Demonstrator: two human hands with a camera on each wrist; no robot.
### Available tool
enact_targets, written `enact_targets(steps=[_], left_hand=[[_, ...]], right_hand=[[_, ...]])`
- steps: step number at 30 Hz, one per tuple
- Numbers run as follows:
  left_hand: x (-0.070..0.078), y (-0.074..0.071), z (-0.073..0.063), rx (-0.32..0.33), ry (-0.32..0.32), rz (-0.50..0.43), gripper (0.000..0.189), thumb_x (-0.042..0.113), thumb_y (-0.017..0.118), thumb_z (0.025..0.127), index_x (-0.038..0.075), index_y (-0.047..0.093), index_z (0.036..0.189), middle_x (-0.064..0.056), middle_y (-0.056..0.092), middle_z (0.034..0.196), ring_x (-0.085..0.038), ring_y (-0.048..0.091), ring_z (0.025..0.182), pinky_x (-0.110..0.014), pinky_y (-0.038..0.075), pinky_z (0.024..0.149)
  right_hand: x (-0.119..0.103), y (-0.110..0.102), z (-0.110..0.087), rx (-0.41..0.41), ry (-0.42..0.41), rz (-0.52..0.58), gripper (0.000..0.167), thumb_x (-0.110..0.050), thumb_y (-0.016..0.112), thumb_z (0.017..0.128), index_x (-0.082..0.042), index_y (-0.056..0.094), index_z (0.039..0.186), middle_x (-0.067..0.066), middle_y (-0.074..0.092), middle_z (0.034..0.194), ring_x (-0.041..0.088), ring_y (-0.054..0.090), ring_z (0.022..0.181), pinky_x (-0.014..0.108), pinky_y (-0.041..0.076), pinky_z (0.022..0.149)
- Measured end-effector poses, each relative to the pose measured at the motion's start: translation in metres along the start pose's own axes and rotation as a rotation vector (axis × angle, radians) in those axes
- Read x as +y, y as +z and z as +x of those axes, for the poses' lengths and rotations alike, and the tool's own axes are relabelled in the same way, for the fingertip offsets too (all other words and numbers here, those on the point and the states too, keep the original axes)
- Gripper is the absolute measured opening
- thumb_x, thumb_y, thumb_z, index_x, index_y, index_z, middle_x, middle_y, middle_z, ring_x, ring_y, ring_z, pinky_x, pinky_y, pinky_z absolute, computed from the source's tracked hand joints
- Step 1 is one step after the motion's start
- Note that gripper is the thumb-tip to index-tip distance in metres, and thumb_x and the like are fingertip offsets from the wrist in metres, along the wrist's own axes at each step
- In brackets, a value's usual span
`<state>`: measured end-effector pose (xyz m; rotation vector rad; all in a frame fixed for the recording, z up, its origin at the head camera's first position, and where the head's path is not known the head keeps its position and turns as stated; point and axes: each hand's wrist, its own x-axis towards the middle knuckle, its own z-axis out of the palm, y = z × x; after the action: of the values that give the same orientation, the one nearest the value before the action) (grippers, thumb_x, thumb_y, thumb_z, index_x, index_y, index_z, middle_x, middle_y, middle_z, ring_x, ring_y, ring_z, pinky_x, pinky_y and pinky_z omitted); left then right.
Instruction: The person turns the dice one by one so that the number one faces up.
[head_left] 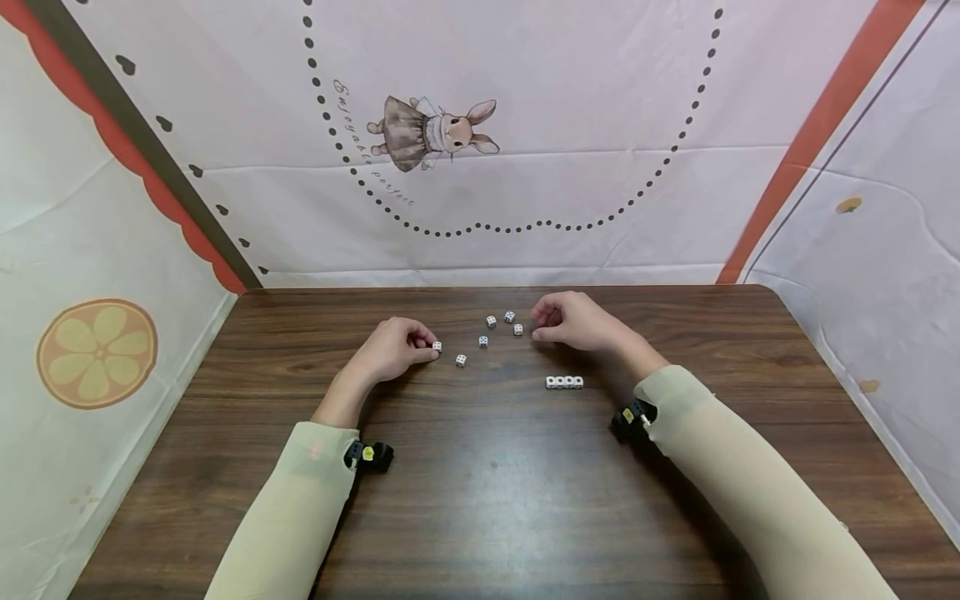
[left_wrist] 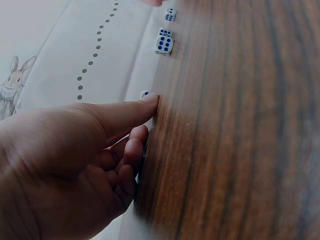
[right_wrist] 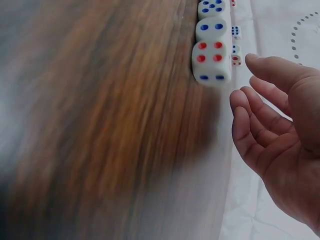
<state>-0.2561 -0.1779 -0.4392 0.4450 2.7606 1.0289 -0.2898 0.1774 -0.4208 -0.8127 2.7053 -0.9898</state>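
My left hand (head_left: 393, 348) pinches a small white die (head_left: 437, 346) between thumb and index finger, low over the wooden table. In the left wrist view, the thumb tip covers most of that die (left_wrist: 145, 94). My right hand (head_left: 576, 321) hovers at the far side of the table with loosely bent fingers and holds nothing. Just left of its fingertips lies a loose die (head_left: 518, 330). Nearer to me, below the right hand, several dice form a tight straight row (head_left: 564, 382); its end die (right_wrist: 212, 62) shows red and blue pips in the right wrist view.
Between the hands more loose dice are scattered: one die (head_left: 461, 361) close to the left hand, another die (head_left: 483, 342) mid-table, and two farther back, a die (head_left: 491, 321) and a die (head_left: 510, 317). The brown table (head_left: 480, 500) ends at a printed cloth wall (head_left: 562, 192).
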Motion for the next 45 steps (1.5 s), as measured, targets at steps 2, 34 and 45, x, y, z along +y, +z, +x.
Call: enact_targets(steps=[2, 34, 45], left_hand=[[0.0, 0.0, 0.0, 0.0, -0.001, -0.002, 0.01, 0.017, 0.082, 0.096, 0.009, 0.078, 0.101, -0.002, 0.067, 0.088, -0.018, 0.059, 0.08, -0.035, 0.048, 0.075], [-0.001, 0.001, 0.0, -0.002, -0.009, 0.003, 0.01, 0.017, 0.082, 0.096, 0.009, 0.078, 0.101, -0.002, 0.067, 0.088, -0.018, 0.058, 0.079, -0.034, 0.047, 0.074], [0.001, 0.001, -0.001, 0.0, -0.007, 0.009, 0.01, 0.017, 0.082, 0.096, 0.009, 0.078, 0.101, -0.002, 0.067, 0.089, -0.018, 0.058, 0.082, -0.035, 0.048, 0.076]], right_hand=[[-0.001, 0.003, 0.005, -0.006, -0.009, -0.011, 0.026, -0.015, 0.084, 0.092, -0.003, 0.074, 0.113, 0.002, 0.073, 0.096, 0.018, 0.068, 0.091, 0.04, 0.054, 0.086], [-0.001, 0.008, 0.017, -0.038, -0.017, -0.06, 0.005, -0.012, 0.079, 0.093, -0.01, 0.074, 0.095, -0.005, 0.07, 0.083, 0.015, 0.063, 0.081, 0.036, 0.05, 0.078], [0.01, -0.003, -0.001, -0.021, -0.007, -0.009, 0.007, -0.012, 0.08, 0.094, -0.01, 0.074, 0.097, -0.004, 0.071, 0.087, 0.016, 0.064, 0.083, 0.036, 0.051, 0.078]])
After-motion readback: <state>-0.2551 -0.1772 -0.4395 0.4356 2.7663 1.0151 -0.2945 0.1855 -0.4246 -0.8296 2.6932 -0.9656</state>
